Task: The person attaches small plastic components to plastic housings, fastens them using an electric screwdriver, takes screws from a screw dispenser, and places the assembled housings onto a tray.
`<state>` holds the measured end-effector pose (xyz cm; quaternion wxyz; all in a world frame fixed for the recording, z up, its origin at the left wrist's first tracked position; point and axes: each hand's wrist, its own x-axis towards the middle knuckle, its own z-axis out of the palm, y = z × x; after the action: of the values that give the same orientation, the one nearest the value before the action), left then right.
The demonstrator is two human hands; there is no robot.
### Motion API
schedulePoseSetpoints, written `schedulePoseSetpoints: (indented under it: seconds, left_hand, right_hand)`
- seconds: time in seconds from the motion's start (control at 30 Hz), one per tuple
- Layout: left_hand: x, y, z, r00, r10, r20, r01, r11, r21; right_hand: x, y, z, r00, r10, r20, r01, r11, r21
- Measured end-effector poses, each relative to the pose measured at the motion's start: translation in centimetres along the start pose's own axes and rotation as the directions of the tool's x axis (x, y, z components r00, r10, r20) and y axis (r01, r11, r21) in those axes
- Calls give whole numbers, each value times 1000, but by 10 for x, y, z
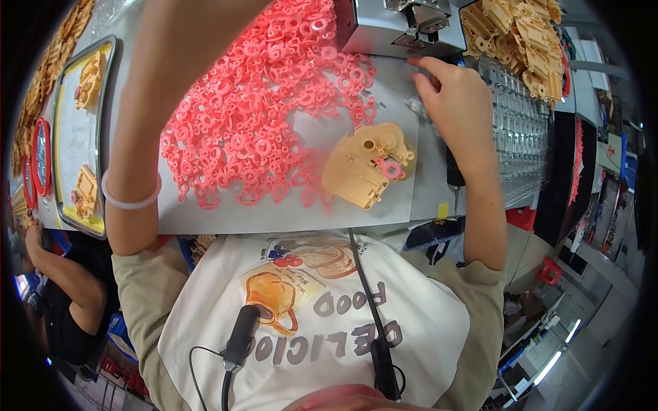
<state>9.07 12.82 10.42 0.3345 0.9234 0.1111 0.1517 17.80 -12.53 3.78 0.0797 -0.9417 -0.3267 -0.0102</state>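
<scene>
My left forearm (133, 157), with a pale bangle on it, reaches up past the top edge, so the left hand is out of sight. My right hand (452, 85) is at the front of a silver metal box (411, 34); its thumb and index fingertips come close together in a pinch, and whatever is between them is too small to make out. On the table before me lies a yellow plastic housing (356, 168) with a pink ring part (390, 169) on it. A black screwdriver-like tool (454, 168) lies beside my right forearm.
A large heap of pink ring parts (260, 103) spreads over the grey table (274, 219). At the left is a metal tray (110, 89) with yellow housings. Clear plastic trays (514, 137) and piled yellow parts (517, 38) stand right. Another person's arm (65, 274) shows far left.
</scene>
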Motion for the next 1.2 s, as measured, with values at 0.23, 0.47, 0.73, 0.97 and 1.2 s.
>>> schedulePoseSetpoints:
  seconds: [0.23, 0.47, 0.73, 0.97, 1.2]
  left_hand:
    - [-40, -53, 66, 790, 548, 277, -552, 831, -71]
    - [-53, -52, 89, 728, 606, 320, -627, 778, -46]
    - [-71, -56, 89, 693, 583, 425, -641, 768, -9]
    - [-78, -61, 79, 714, 546, 438, -623, 781, 42]
    - [-78, -63, 82, 744, 535, 400, -594, 804, 29]
  right_hand:
    - [-1, -5, 8, 999, -19, 27, 21, 997, -73]
    - [-2, -8, 4, 959, -184, 216, 113, 945, 306]
    - [1, -8, 8, 911, -306, 276, 234, 936, 264]
    - [4, -8, 12, 895, -413, 169, 366, 896, 253]
    - [9, -1, 15, 864, -497, 78, 459, 843, 280]
